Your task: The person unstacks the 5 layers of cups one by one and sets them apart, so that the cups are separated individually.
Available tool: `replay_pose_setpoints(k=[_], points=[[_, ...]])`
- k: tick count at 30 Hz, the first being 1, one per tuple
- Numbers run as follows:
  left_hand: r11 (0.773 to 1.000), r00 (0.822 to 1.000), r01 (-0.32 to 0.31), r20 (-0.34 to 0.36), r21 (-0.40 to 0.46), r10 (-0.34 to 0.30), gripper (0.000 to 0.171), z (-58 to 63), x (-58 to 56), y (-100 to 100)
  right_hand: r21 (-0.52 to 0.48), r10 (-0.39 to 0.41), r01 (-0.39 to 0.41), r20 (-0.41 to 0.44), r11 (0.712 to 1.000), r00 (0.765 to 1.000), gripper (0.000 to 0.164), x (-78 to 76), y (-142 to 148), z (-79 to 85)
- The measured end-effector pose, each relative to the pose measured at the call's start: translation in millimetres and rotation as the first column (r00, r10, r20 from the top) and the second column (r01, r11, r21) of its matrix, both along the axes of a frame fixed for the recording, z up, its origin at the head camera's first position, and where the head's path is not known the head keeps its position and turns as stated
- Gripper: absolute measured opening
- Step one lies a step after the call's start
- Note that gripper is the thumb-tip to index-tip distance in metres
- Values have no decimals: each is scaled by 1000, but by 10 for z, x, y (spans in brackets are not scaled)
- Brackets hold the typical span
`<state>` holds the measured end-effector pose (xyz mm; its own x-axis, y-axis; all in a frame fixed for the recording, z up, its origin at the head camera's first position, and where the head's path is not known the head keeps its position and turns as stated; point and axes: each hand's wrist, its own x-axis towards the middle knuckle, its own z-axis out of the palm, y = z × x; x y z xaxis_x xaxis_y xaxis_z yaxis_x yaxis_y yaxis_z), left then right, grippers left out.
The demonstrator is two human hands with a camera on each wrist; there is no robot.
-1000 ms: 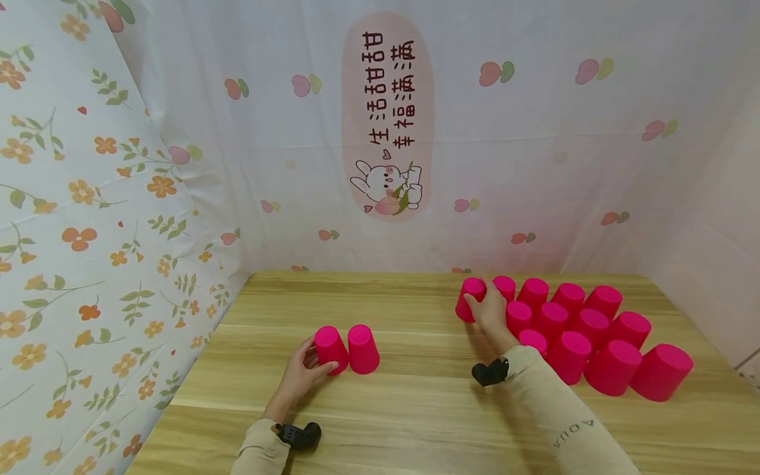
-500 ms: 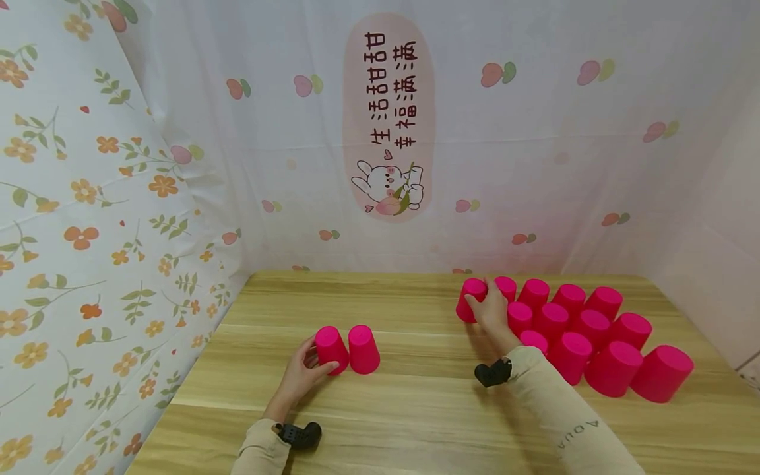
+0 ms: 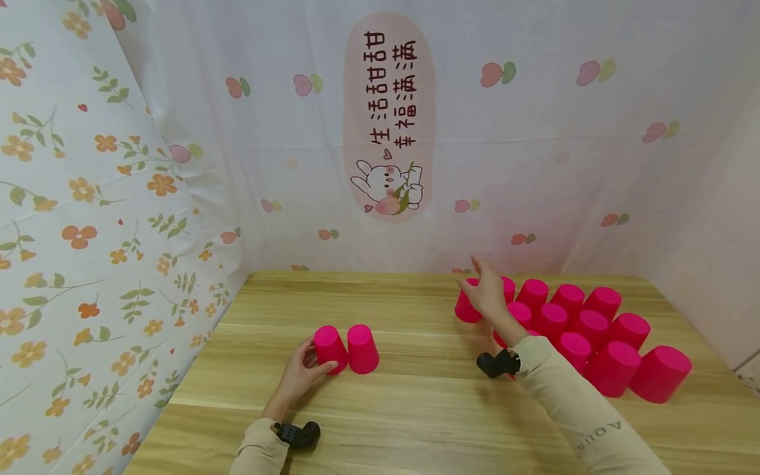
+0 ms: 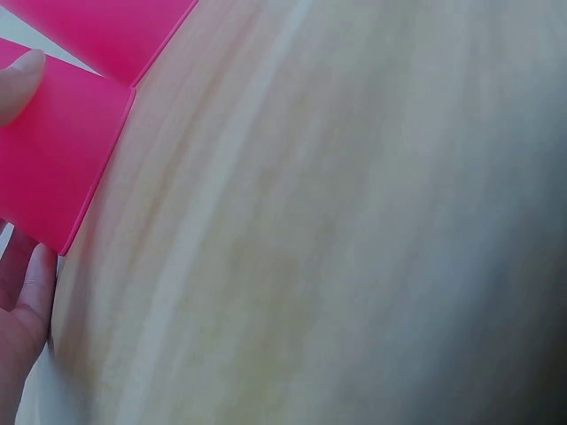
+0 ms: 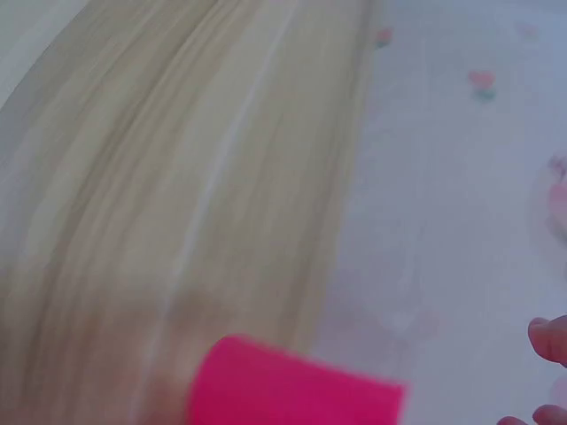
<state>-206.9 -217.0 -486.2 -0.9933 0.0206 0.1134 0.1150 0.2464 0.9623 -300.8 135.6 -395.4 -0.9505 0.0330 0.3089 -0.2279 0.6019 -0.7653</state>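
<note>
On the left of the table, my left hand (image 3: 299, 375) holds an upside-down pink cup (image 3: 330, 349), thumb on the near side and fingers round the far left. A second pink cup (image 3: 363, 351) stands right beside it; in the left wrist view the two cups meet at their bottom edges. My right hand (image 3: 489, 295) is raised over another upside-down pink cup (image 3: 466, 309) at the back, its fingers spread and holding nothing. In the right wrist view that cup (image 5: 292, 390) shows apart from the fingertips (image 5: 551, 341).
Several more upside-down pink cups (image 3: 611, 369) stand in rows on the right of the wooden table (image 3: 404, 422); my right forearm hides some of them. A patterned white curtain (image 3: 522, 165) hangs behind the table, and a floral cloth (image 3: 107, 264) hangs along the left.
My right hand has let go of the back cup and lifted upward, its fingers opening. The left hand and its two cups have stayed in place.
</note>
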Motion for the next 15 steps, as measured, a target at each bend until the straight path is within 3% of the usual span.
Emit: replay_pose_setpoints(k=[7, 15], points=[[1000, 1000, -1, -17, 0, 1, 59, -59, -20, -14, -87, 188, -194, -79, 977, 979, 60, 135, -371, 188], [1000, 1000, 8, -13, 9, -8, 59, 18, 8, 3, -112, 304, -311, -80, 944, 949, 57, 353, -849, 166]])
